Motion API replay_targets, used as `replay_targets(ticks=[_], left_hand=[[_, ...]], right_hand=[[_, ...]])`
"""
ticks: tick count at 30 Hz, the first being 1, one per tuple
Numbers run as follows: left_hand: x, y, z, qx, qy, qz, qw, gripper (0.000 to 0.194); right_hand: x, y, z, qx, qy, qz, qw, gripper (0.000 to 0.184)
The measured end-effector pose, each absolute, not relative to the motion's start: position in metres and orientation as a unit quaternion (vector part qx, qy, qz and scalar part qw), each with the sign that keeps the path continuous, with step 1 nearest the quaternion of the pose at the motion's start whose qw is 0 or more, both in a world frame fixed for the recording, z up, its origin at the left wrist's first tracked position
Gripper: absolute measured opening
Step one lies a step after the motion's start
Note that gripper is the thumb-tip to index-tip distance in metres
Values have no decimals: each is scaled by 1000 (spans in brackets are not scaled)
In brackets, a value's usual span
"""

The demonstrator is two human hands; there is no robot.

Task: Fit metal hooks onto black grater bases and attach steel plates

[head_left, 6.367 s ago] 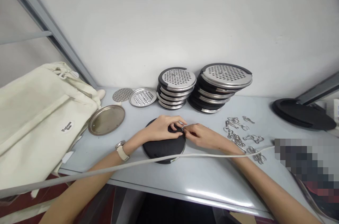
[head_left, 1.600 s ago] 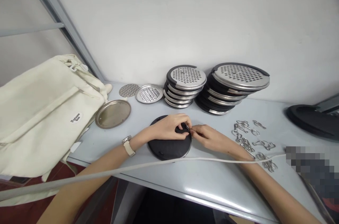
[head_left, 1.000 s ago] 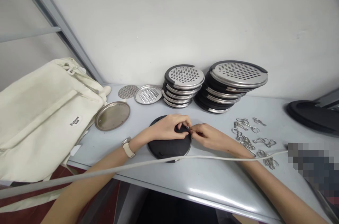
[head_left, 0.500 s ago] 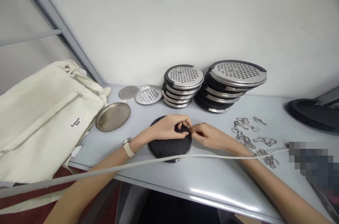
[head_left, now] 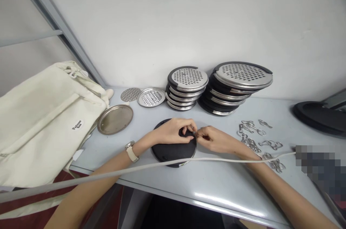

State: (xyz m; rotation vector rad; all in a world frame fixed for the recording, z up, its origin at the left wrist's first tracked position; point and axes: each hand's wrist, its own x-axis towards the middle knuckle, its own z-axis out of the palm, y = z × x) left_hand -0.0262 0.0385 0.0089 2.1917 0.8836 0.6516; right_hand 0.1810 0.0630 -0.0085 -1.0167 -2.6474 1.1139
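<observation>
A round black disc (head_left: 173, 151) with a thin metal rim lies on the table, its dark side up. Across it rests my left hand (head_left: 175, 131), thumb and fingertips closed around a small metal clasp (head_left: 195, 133) at the disc's right edge. My right hand (head_left: 212, 139) pinches the same clasp from the other side; fingers partly cover it. To the right lie several loose metal clasps and rings (head_left: 251, 145).
Two stacks of round graters, one smaller (head_left: 189, 77) and one larger (head_left: 242, 74), stand by the wall. Left of them are loose perforated discs (head_left: 151, 97) and a plain metal disc (head_left: 115, 119). A cream bag (head_left: 48, 120) sits at left; a white cord (head_left: 151, 165) crosses in front.
Both hands stay at the disc's right edge with the metal clasp. The fingertips and the clasp have shifted very slightly right and down. Everything else looks unchanged.
</observation>
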Motion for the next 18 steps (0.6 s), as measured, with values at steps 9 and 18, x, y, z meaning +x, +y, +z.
replay_targets(ticks=[9, 18], left_hand=[[-25, 37, 12, 858, 342, 249, 292, 19], [-26, 38, 10, 856, 338, 253, 298, 21]], right_hand=[[181, 62, -7, -332, -867, 365, 72, 30], [181, 62, -6, -334, -870, 358, 68, 31]])
